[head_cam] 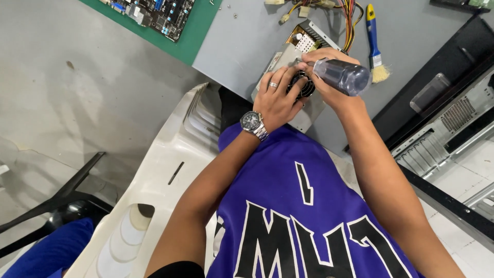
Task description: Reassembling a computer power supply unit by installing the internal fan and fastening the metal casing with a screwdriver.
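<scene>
Observed from the head view: a grey metal power supply unit point(288, 82) sits at the near edge of the grey tabletop point(242, 46), directly in front of the seated person, its round fan grille point(304, 85) facing up.

The left hand point(278, 100) lies flat on the casing with fingers spread around the near side of the grille, pressing the unit down; a ring and a wristwatch point(253, 122) are worn on that side.

The right hand point(329, 77) is closed around the translucent dark handle of a screwdriver point(342, 76). The shaft points toward the top edge of the casing beside the grille — the tip itself is hidden behind the fingers, so contact with a screw cannot be confirmed.

Step in hand, as judged: working a screw on the fan side of the power supply unit, one hand bracing, the other driving.

What the move calls for, as judged: the tip seated squarely in the screw head, steady downward pressure, and the brace kept firm so the casing does not slide off the tabletop edge.

Surroundings:
- a bundle of coloured cables point(349, 15) leaving the far end of the unit;
- a blue-handled brush point(374, 46) just beyond the right hand;
- a circuit board point(159, 13) on a green mat point(193, 36), well apart to the left;
- an open computer case point(442, 128) at the right;
- small loose screws near the mat, too small to detail.
</scene>
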